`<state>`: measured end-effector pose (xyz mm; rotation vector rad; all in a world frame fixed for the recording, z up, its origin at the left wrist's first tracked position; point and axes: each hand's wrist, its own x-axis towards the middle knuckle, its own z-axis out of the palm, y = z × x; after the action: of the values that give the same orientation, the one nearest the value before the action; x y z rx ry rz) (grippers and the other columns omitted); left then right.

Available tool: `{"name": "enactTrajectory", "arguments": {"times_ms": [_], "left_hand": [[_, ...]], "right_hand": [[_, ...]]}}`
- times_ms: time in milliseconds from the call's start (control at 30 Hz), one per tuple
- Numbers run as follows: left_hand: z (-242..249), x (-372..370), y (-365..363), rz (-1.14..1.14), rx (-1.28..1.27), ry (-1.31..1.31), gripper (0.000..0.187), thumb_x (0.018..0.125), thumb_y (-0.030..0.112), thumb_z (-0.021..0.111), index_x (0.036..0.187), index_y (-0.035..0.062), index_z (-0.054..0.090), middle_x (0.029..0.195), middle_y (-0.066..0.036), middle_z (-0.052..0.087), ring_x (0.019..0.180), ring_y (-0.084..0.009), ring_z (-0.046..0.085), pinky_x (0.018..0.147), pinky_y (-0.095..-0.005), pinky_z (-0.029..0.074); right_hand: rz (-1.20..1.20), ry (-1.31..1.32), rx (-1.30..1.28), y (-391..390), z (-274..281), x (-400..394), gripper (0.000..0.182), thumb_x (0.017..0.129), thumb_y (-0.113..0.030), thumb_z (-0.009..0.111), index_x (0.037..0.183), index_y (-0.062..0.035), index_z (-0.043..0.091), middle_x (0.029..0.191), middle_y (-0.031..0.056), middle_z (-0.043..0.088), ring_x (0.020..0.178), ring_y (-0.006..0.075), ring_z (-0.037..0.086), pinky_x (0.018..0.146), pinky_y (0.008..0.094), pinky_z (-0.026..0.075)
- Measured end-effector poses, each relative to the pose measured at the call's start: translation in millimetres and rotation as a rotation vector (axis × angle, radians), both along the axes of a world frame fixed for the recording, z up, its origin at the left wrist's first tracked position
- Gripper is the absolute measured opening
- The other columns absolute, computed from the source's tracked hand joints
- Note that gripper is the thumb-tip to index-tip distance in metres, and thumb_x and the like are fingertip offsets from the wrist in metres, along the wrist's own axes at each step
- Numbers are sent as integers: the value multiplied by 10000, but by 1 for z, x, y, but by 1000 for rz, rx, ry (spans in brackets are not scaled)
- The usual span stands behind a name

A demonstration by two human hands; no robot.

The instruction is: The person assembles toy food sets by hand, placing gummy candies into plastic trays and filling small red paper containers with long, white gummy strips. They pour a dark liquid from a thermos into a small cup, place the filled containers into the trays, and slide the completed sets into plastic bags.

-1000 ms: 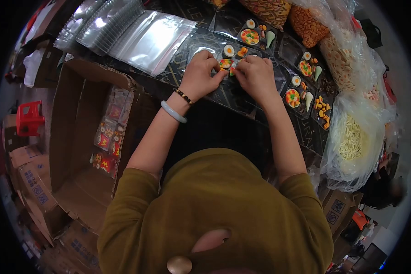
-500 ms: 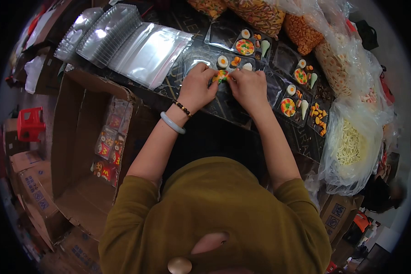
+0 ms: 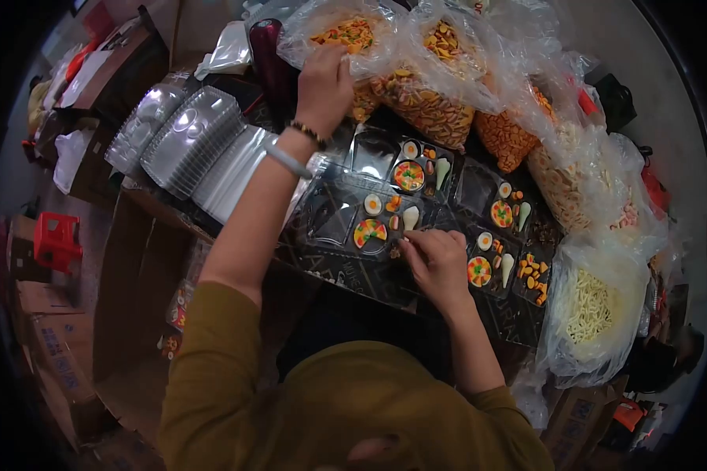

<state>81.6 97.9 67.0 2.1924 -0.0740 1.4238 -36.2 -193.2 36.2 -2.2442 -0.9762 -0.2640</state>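
Filling step: left hand (image 3: 324,82) at top centre, fingers curled inside the clear bag of orange candies (image 3: 352,35), contents unseen. Right hand (image 3: 436,263) pinches at the black compartment tray (image 3: 346,224), mid-frame; held piece unclear. Next move probably needs accurate placement.

Left hand (image 3: 324,82) outstretched, right hand (image 3: 438,263) curled near

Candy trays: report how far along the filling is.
Done: three trays to the right, such as the far tray, already hold a round rainbow piece, an egg piece and a pale cone. In hand: the right hand places small pieces in the near tray; the left hand reaches into a candy bag. Left: a stack of empty trays.
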Motion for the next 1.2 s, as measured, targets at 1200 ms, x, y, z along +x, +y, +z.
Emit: {"name": "enactTrajectory", "arguments": {"times_ms": [1200], "left_hand": [[-64,-111,-107,-936,-2019,219,86,890,33,590,973,21,607,941,-63,629,839,-148,605,735,-256,529]], "right_hand": [[49,629,737,54,0,41,252,885,-106,650,1092,35,622,916,40,640,742,59,596,633,206,483]]}}
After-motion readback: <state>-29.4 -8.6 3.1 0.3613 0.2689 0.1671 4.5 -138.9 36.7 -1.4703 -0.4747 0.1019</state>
